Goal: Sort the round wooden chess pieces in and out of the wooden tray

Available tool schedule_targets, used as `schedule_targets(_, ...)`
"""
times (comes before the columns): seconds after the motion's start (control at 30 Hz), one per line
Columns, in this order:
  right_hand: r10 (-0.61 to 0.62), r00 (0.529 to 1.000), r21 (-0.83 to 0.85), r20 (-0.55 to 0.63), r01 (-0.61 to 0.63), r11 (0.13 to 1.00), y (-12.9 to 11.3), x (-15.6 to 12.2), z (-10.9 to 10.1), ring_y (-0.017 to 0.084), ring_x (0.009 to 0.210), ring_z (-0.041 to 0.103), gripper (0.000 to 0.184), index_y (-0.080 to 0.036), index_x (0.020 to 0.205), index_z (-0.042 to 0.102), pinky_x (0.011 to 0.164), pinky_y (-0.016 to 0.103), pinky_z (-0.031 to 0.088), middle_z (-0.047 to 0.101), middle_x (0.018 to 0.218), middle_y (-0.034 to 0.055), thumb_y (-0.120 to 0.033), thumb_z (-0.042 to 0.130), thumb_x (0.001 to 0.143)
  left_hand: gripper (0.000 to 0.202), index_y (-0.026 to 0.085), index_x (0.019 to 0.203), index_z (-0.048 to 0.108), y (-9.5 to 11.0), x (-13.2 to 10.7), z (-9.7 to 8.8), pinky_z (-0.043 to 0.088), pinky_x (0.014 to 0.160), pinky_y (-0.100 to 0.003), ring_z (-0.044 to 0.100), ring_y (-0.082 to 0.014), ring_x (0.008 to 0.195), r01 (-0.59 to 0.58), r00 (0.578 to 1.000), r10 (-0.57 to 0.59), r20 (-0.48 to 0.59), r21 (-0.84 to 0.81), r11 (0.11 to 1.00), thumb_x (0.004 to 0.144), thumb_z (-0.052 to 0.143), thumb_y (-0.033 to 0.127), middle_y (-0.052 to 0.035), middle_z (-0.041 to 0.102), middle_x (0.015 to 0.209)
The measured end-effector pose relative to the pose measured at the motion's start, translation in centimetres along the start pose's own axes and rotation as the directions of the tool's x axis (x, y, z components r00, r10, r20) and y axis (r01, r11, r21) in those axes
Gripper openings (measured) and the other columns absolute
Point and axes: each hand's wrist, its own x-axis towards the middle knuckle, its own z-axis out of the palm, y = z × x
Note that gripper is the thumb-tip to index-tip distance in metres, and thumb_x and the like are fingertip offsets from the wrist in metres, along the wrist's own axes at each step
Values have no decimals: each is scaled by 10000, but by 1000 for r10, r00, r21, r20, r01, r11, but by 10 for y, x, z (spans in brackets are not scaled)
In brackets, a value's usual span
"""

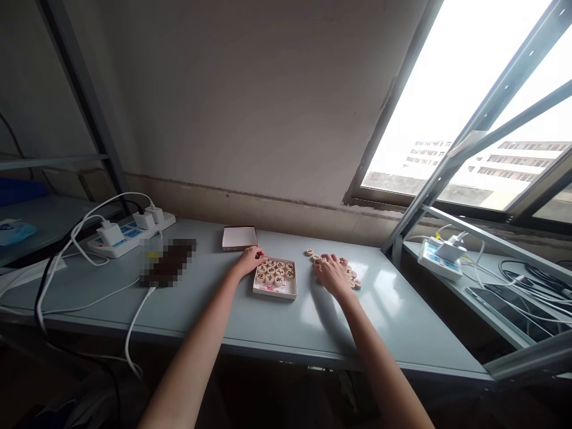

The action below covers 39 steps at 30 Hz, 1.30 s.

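A shallow white box (274, 293) lies on the desk, part filled with rows of round wooden Chinese chess pieces (270, 278) marked with dark characters. My left hand (250, 261) is closed at its far left corner, fingers bent over the rim. To the right, my right hand (331, 273) is palm down with fingers spread over a loose group of chess pieces (353, 280). It covers part of that group; whether a piece is under its fingertips is hidden. One piece (309, 252) lies at the far left end of the group.
Behind the box is an open box lid (239, 238). A power strip (134, 233) with plugs and white cables occupies the desk's left end, beside a pixelated dark object (168, 263). Metal posts and a second power strip (440, 257) stand at right, under the window.
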Motion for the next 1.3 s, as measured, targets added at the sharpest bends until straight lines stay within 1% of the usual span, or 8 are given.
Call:
schedule_targets(0.17,-69,998,-4,3,69,998,-1,-10,4,233,1030,454,188,-218,915,625,949,429,188,593,1081,74,-226,452,843,148,164,760,632,2,-1,-1,442,768,-288,558,-197,864,19,1000,-19,6,1,1000,749,537,276,-69,622,875)
schedule_targets(0.3,-75,997,173,16,71,982,-13,-9,-3,234,976,505,197,-221,877,614,921,428,236,651,918,53,-312,440,856,149,164,764,631,1,-1,0,442,770,-294,558,-198,856,7,1000,-7,0,-6,1000,748,534,276,-68,623,877)
schedule_targets(0.53,-147,989,406,7,131,904,-43,-13,-23,193,829,562,287,-261,1008,566,836,380,326,661,907,25,-463,436,851,148,157,761,634,-2,0,1,440,758,-289,563,-189,837,-4,1000,4,0,-6,1000,749,547,276,-61,623,850)
schedule_targets(0.7,-195,980,303,31,176,936,-64,-22,-26,215,840,522,201,-230,855,592,845,415,299,661,822,26,-417,532,816,145,154,760,636,-2,0,2,437,754,-287,559,-190,836,-4,1000,4,-3,-15,1000,751,547,268,-64,622,854)
schedule_targets(0.83,-167,986,201,18,160,966,-71,-23,-24,228,897,487,154,-208,780,620,827,414,298,640,925,51,-331,540,826,140,150,769,636,-2,1,2,437,760,-284,562,-187,835,-8,1000,8,-2,-19,1000,750,547,256,-63,624,847)
schedule_targets(1.03,-181,983,175,11,176,969,-73,-24,-31,235,884,482,265,-201,697,675,802,419,297,642,928,76,-257,473,860,139,154,769,639,-2,1,2,439,766,-285,563,-186,839,-3,1000,3,-2,2,1000,750,550,259,-65,625,861)
schedule_targets(1.2,-122,991,208,-53,130,969,-50,-20,-36,235,961,495,300,-265,923,678,848,433,305,630,1035,50,-314,383,905,138,156,767,638,0,0,1,440,756,-287,564,-190,831,-5,1000,5,0,-5,1000,747,557,266,-70,624,861)
schedule_targets(1.3,-203,978,203,-51,209,957,-42,-19,-32,242,1103,445,301,-312,1084,615,936,470,268,553,1208,33,-364,378,906,127,163,758,637,1,0,0,441,765,-286,564,-193,849,8,1000,-8,-6,-6,1000,741,559,262,-66,626,871)
